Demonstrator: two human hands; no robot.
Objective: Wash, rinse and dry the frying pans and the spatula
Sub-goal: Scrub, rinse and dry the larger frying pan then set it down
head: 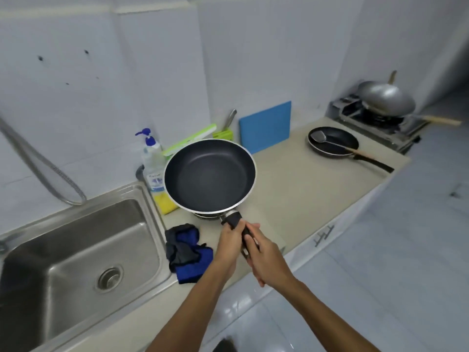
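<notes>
Where the steel sink [63, 237] fills the lower left of the frame, its basin shows a drain strainer [109, 277].

- Soap bottle [152, 158], pump top, upright behind the sink's right rim; yellow sponge [165, 203] at its foot.
- Blue cloth [187, 252], crumpled on the desk [291, 179], just beside the sink.
- Large frying pan [209, 176], centre frame, held above the desk, nothing inside. Left hand [229, 240] fingers clamped on its handle near the bowl; right hand [266, 260] fingers wrapped on the handle's end.
- Blue board [266, 127], leaning on the wall.
- Small frying pan [332, 142], right of centre on the desk, containing the spatula [335, 144].
- Wok [388, 97] on the stove [375, 120], upper right.
</notes>
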